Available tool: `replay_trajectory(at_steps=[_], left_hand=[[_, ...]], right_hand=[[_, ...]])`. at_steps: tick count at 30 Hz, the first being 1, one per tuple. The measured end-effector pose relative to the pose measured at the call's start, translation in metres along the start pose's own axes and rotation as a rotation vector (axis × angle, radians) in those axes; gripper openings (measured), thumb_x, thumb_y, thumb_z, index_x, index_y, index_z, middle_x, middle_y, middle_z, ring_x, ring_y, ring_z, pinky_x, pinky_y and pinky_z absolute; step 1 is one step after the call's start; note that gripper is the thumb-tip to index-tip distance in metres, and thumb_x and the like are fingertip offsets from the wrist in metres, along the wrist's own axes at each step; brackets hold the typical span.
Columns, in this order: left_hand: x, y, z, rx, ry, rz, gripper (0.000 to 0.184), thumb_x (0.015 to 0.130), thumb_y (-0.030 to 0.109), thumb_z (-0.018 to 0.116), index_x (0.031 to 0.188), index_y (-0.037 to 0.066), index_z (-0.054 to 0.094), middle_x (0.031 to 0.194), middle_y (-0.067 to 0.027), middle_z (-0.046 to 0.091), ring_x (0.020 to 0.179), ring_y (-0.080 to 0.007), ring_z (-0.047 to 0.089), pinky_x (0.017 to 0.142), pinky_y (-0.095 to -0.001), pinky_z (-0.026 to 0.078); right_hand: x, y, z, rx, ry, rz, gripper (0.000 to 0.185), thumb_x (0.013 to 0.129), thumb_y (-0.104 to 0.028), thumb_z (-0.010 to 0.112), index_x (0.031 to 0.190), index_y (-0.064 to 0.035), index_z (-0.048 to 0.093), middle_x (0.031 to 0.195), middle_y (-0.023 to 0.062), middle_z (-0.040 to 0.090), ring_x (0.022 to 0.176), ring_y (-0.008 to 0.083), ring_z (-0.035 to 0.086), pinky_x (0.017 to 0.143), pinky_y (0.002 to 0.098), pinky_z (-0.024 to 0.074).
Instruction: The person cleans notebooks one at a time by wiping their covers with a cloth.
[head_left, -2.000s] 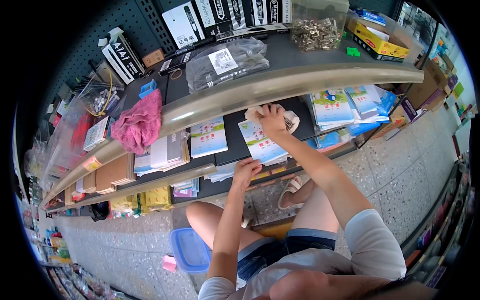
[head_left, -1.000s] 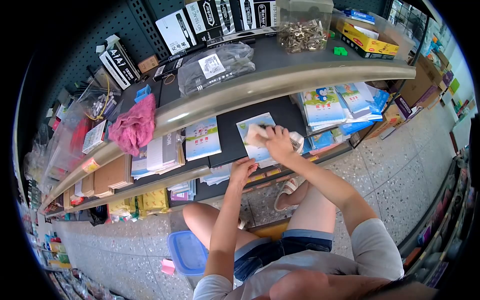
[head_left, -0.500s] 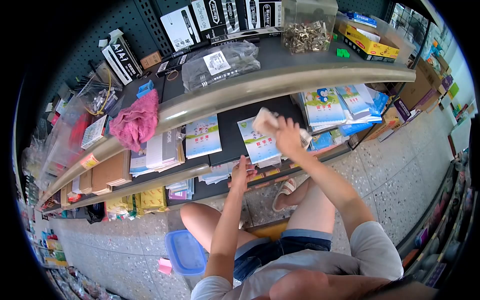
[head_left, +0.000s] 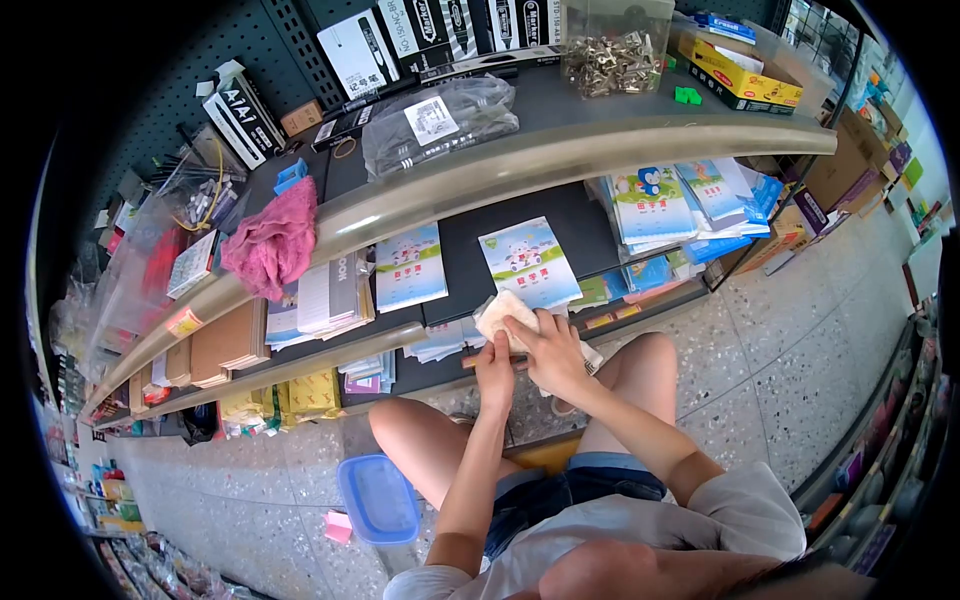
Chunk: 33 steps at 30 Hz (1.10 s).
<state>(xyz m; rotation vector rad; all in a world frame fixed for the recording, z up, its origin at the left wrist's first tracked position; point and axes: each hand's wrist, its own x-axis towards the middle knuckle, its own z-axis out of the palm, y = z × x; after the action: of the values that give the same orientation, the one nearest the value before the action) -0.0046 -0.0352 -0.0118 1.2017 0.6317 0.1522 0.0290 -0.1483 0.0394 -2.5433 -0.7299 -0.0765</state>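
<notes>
A cream-white folded cloth (head_left: pixel 506 312) is bunched between my two hands in front of the shelf edge. My right hand (head_left: pixel 552 352) presses on it from above, fingers bent over it. My left hand (head_left: pixel 494 376) pinches its lower left edge with the thumb up. Just beyond the cloth, an exercise booklet (head_left: pixel 530 262) with a blue-and-green cover lies face up on the dark shelf (head_left: pixel 462 240). A second booklet (head_left: pixel 410 270) of similar cover lies to its left.
Stacked booklets (head_left: pixel 650 215) stand at the right of the shelf. A pink cloth (head_left: pixel 272 240) hangs over the upper shelf's curved front rail (head_left: pixel 400 205). A blue plastic tub (head_left: pixel 380 500) sits on the floor at my left, near pink paper (head_left: pixel 338 526).
My right hand has brought the cloth down off the booklet toward me. My left hand has come against the cloth, and the booklet now shows uncovered.
</notes>
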Motion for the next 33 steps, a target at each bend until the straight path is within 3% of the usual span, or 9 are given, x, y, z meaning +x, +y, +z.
replay_trajectory(at_steps=[3,7,10,11,14,19,23,25,33], left_hand=[[0.014,-0.010,-0.017,0.014,-0.047,0.014,0.041,0.094,0.040,0.057,0.095,0.000,0.067,0.081,-0.0015,0.064,0.071,-0.0073,0.056,0.057,-0.0223,0.043],[0.005,0.005,-0.018,-0.216,-0.127,-0.050,0.039,0.093,0.038,0.060,0.097,0.000,0.067,0.089,-0.0050,0.069,0.072,-0.0088,0.061,0.060,-0.0230,0.047],[-0.009,0.020,-0.001,-0.389,-0.142,-0.078,0.037,0.094,0.035,0.059,0.097,-0.001,0.067,0.087,-0.0042,0.069,0.070,-0.0099,0.062,0.062,-0.0229,0.049],[-0.010,0.018,0.006,-0.382,-0.153,-0.069,0.035,0.094,0.033,0.059,0.096,-0.001,0.067,0.086,-0.0037,0.069,0.069,-0.0092,0.061,0.062,-0.0228,0.048],[-0.008,0.005,0.013,-0.276,-0.171,-0.005,0.030,0.094,0.029,0.061,0.091,0.000,0.066,0.082,-0.0022,0.067,0.068,-0.0067,0.056,0.061,-0.0224,0.044],[0.020,-0.019,0.012,0.033,-0.031,0.212,0.027,0.094,0.026,0.062,0.081,0.002,0.064,0.076,0.0007,0.062,0.069,-0.0034,0.048,0.061,-0.0211,0.038],[0.045,-0.017,0.001,0.035,-0.006,0.001,0.029,0.094,0.032,0.058,0.093,0.004,0.064,0.083,-0.0027,0.066,0.072,-0.0089,0.058,0.064,-0.0216,0.044],[0.059,-0.017,-0.002,0.010,-0.104,-0.148,0.023,0.094,0.024,0.056,0.100,0.003,0.063,0.088,-0.0043,0.067,0.073,-0.0115,0.062,0.065,-0.0232,0.049],[0.074,-0.032,0.015,-0.159,-0.057,-0.047,0.014,0.093,0.012,0.058,0.088,0.002,0.067,0.078,-0.0034,0.067,0.060,-0.0079,0.056,0.053,-0.0222,0.044]], right_hand=[[-0.006,0.008,-0.008,0.159,-0.075,-0.032,0.075,0.074,-0.014,0.070,0.142,-0.0177,0.041,0.122,0.0167,0.047,0.110,0.0366,0.050,0.092,0.0429,0.0426],[-0.008,0.036,-0.009,0.907,-0.165,0.242,0.097,0.080,-0.026,0.074,0.149,0.0001,0.011,0.135,0.0203,0.044,0.126,0.0291,0.044,0.102,0.0351,0.0373],[-0.015,0.046,-0.013,1.184,-0.181,0.398,0.094,0.080,-0.029,0.074,0.147,0.0008,0.015,0.131,0.0204,0.049,0.123,0.0267,0.048,0.101,0.0353,0.0405],[-0.020,0.047,-0.016,1.529,-0.336,0.465,0.082,0.082,-0.019,0.072,0.144,-0.0004,0.023,0.130,0.0164,0.051,0.117,0.0234,0.054,0.095,0.0333,0.0471],[-0.037,0.055,-0.003,1.845,-0.408,0.604,0.070,0.082,-0.010,0.071,0.139,-0.0016,0.032,0.127,0.0126,0.054,0.110,0.0200,0.059,0.088,0.0323,0.0517],[-0.025,0.043,-0.021,1.556,-0.125,0.594,0.063,0.075,0.000,0.070,0.132,-0.0028,0.042,0.112,0.0107,0.062,0.104,0.0191,0.061,0.086,0.0340,0.0517],[0.005,0.056,-0.028,0.464,0.251,0.081,0.061,0.069,-0.005,0.072,0.126,-0.0053,0.049,0.106,0.0143,0.062,0.099,0.0295,0.063,0.086,0.0372,0.0493],[0.016,0.028,-0.039,0.232,0.147,0.136,0.063,0.070,-0.010,0.070,0.129,-0.0118,0.050,0.114,0.0172,0.055,0.096,0.0354,0.062,0.083,0.0430,0.0510],[0.043,0.018,0.014,-0.164,-0.007,0.037,0.064,0.072,-0.008,0.062,0.134,-0.0169,0.048,0.108,0.0147,0.052,0.085,0.0370,0.061,0.068,0.0445,0.0556]])
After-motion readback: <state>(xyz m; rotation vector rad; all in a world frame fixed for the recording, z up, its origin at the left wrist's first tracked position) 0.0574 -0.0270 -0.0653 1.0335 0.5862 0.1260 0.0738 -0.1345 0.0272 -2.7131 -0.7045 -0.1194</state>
